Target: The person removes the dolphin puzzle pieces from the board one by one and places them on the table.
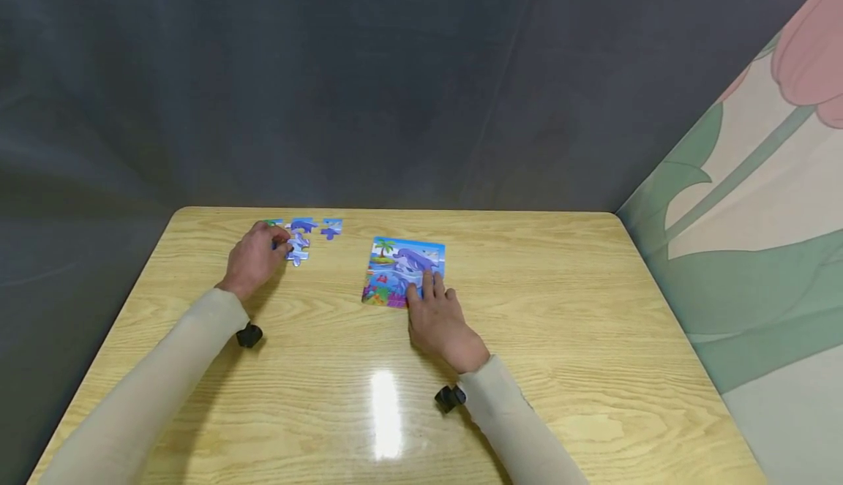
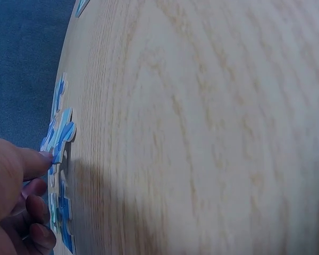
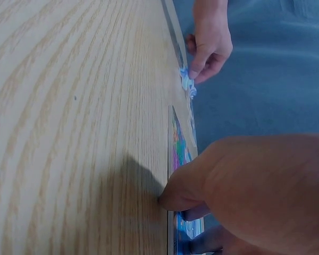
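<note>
Between thumb and fingers, my left hand [image 1: 255,257] pinches a blue and white jigsaw puzzle piece [image 1: 298,249], which looks tilted up in the left wrist view [image 2: 64,135]. Other puzzle pieces lie around it, one with a dolphin [image 1: 303,224] and another [image 1: 332,228] to its right; some are partly hidden by the hand. My right hand [image 1: 440,322] rests on the lower right part of a square dolphin picture [image 1: 384,274], its fingers fairly straight. The picture shows a palm tree, a sea and a coral bottom.
The pieces lie near the back left edge of the light wooden table [image 1: 560,309]. A dark curtain [image 1: 395,83] hangs behind it, and a flowered cloth [image 1: 757,251] is at the right. Each wrist wears a small black camera [image 1: 249,336].
</note>
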### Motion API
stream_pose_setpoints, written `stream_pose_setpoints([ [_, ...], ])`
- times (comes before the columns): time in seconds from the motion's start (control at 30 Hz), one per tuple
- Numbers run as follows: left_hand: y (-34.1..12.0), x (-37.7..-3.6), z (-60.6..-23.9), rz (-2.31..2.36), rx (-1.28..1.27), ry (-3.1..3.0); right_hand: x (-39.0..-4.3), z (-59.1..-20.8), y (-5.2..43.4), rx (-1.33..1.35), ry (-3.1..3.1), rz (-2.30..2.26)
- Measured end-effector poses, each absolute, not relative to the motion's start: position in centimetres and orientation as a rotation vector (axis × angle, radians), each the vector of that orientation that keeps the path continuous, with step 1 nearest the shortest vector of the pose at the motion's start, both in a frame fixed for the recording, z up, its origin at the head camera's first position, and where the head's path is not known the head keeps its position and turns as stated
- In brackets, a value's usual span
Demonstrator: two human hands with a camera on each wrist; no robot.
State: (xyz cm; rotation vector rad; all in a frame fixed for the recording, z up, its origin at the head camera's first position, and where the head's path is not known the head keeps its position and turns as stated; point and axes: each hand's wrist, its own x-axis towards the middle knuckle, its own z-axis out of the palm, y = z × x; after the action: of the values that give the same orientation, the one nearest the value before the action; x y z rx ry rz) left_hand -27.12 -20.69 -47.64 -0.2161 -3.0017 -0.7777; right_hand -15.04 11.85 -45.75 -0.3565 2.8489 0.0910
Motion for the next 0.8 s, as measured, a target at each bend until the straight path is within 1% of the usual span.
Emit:
stream_pose_setpoints([
  [0.47,-20.5,-26.9,-47.2,-0.821,-0.221,-3.012,-14.7,-45.2,12.0,-0.361,2.833,0.082],
  [0.8,-17.3,-25.6,-45.2,-0.851,-0.369,-2.975,-14.8,-45.2,12.5,-0.382,2.825,0.006],
])
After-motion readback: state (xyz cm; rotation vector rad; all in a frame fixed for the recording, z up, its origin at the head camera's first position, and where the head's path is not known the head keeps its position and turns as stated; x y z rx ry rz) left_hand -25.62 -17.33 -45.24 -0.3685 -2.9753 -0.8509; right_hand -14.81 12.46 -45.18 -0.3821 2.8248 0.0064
